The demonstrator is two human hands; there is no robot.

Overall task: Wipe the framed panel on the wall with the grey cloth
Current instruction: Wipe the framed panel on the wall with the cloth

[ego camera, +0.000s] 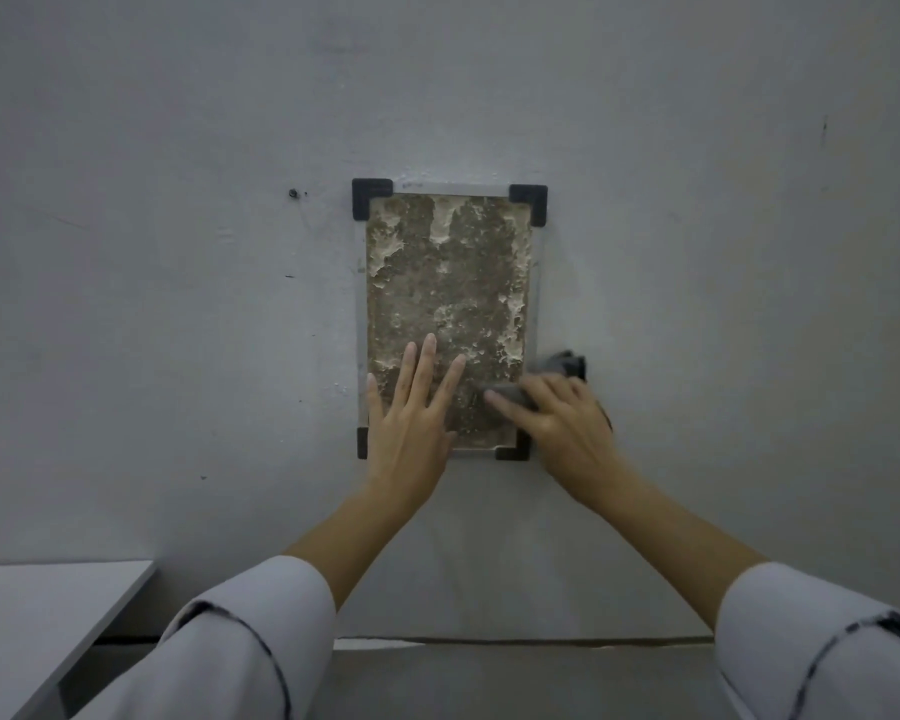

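A framed panel hangs on the grey wall, brown and mottled with pale crusty patches, with black corner brackets. My left hand lies flat on its lower left part, fingers straight and spread. My right hand presses a grey cloth against the panel's lower right edge; the cloth shows above and under my fingers and is blurred. The right hand covers part of the cloth and of the lower right bracket.
A white table corner juts in at the lower left. A small screw or hole sits in the wall left of the panel. The wall meets the floor along a dark seam below my arms.
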